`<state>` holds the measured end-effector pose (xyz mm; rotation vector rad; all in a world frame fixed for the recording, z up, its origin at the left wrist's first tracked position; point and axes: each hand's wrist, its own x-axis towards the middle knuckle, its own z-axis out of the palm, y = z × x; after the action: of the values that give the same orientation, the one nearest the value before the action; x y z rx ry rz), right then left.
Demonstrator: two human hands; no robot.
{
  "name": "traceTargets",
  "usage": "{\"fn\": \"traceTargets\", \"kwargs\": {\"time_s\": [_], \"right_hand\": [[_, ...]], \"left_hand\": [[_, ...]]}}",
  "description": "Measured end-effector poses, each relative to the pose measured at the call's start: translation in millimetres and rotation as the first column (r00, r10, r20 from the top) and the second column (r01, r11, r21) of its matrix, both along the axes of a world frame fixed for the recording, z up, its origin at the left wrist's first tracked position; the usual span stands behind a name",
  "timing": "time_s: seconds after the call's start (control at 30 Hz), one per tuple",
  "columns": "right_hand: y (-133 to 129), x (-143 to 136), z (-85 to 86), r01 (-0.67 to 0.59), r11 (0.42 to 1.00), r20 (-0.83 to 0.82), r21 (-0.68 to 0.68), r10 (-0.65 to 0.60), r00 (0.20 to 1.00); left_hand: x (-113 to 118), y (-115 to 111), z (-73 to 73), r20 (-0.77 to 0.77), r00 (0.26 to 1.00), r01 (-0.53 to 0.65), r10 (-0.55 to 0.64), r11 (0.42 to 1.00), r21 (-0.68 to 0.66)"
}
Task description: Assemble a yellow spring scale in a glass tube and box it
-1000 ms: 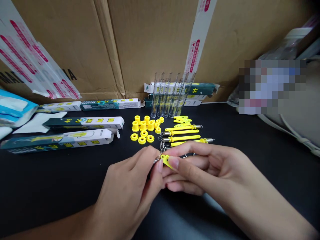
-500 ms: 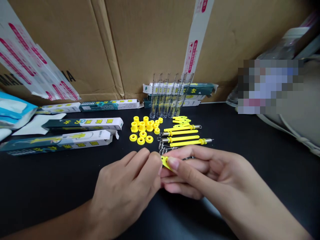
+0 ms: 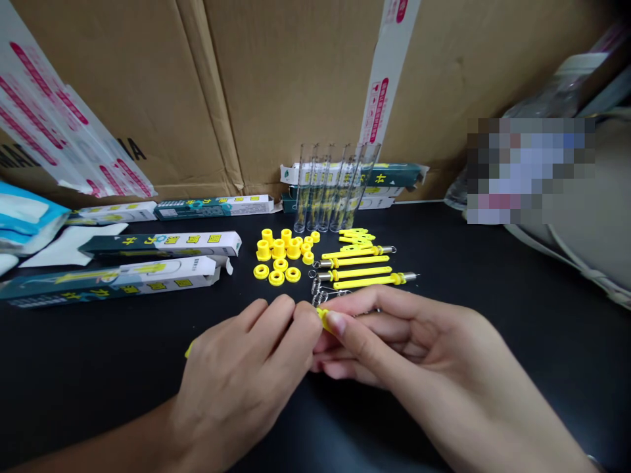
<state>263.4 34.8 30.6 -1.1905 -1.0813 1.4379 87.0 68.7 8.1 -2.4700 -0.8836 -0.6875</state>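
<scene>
My left hand (image 3: 249, 374) is closed, its fingers curled in toward my right hand. A yellow tip (image 3: 188, 350) pokes out past its left side, apparently the end of a yellow plastic rod that the hand hides. Between the thumb and fingers of my right hand (image 3: 394, 341) is a small yellow plastic tab (image 3: 322, 318), mostly covered by the thumb. Both hands meet at this tab. Just beyond them lie metal springs (image 3: 319, 292) and yellow rods (image 3: 362, 271), some with metal springs or hooks at an end.
Yellow caps and rings (image 3: 279, 253) sit in a cluster, with flat yellow tabs (image 3: 357, 238) to their right. Clear tubes (image 3: 323, 190) stand upright behind. Printed boxes (image 3: 162, 244) lie left, before a cardboard carton (image 3: 296, 79). A plastic bottle (image 3: 562, 92) and bag are at right.
A yellow tip now shows left of my left hand. My left hand has shifted slightly, and less of the tab in my right fingers is visible.
</scene>
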Motion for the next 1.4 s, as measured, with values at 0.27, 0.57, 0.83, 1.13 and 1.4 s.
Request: {"fn": "traceTargets", "kwargs": {"time_s": [0.27, 0.57, 0.83, 1.13, 1.4], "right_hand": [[7.8, 6.9, -0.5, -0.098, 0.978, -0.204, -0.184, 0.060, 0.977], [9.8, 0.9, 6.8, -0.035, 0.997, -0.233, -0.073, 0.017, 0.972], [4.8, 0.7, -1.0, 0.031, 0.985, 0.060, 0.171, -0.042, 0.997], [0.4, 2.6, -3.1, -0.029, 0.978, 0.149, 0.204, -0.002, 0.989], [2.7, 2.8, -6.6, -0.138, 0.959, 0.352, 0.249, 0.043, 0.935]], "left_hand": [[-0.8, 2.4, -1.8, 0.062, 0.996, 0.072, -0.067, 0.995, -0.066], [-2.2, -0.4, -4.4, 0.345, 0.939, 0.181, 0.011, 0.836, -0.518], [-2.5, -1.0, -6.6, 0.356, 0.934, 0.153, 0.035, 0.861, -0.485], [-0.1, -0.1, -6.1, 0.332, 0.942, 0.142, 0.036, 0.857, -0.495], [1.9, 1.2, -4.8, 0.241, 0.965, 0.041, 0.102, 0.851, -0.523]]}}
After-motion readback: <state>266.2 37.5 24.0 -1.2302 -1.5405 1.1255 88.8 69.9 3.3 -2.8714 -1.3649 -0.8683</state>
